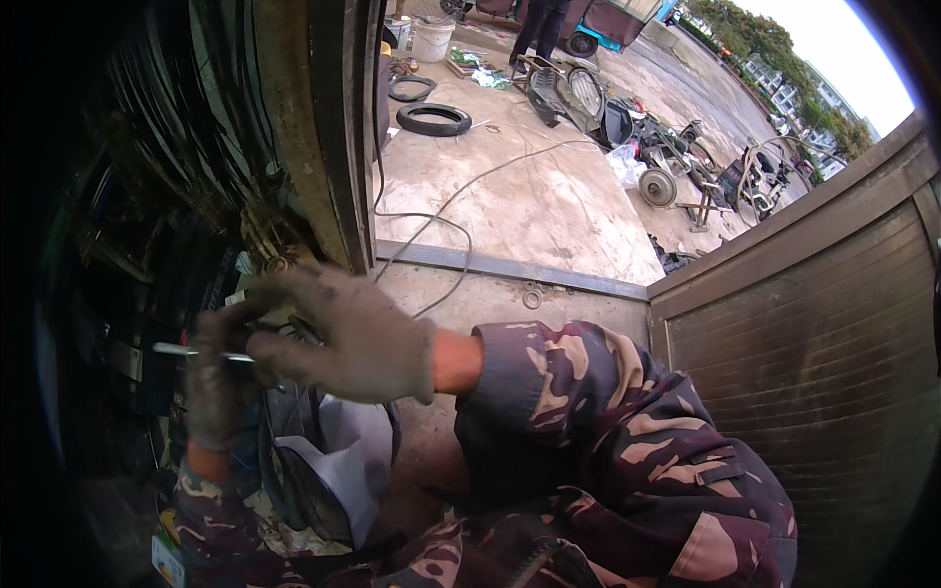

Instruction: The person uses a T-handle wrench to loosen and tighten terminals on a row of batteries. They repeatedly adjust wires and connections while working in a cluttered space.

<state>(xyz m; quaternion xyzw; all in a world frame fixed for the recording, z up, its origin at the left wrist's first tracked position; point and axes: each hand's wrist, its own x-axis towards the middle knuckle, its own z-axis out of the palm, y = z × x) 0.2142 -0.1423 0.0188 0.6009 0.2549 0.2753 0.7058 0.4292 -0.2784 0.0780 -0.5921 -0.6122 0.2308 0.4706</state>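
Note:
Both hands wear dirty grey work gloves and are raised close together at the left, in front of a dark cluttered area. My left hand [218, 397] is closed around a thin shiny metal rod [174, 349], which sticks out on both sides of its fingers. My right hand [358, 338] reaches across from the right, its thumb near the rod's right end. Its fingers curve toward the left hand and are smeared by motion, so whether they grip anything is unclear. Below the hands lies a black bag-like thing with a pale grey lining [338, 441].
Dark strips or hoses [196, 108] hang at the left. A metal door sill [510, 270] crosses ahead, with a cable [461, 230] over it. Outside lie a black tyre [433, 120], a wheel hub [658, 186] and vehicle parts. A brown door panel [804, 304] stands right. A person [539, 34] stands far off.

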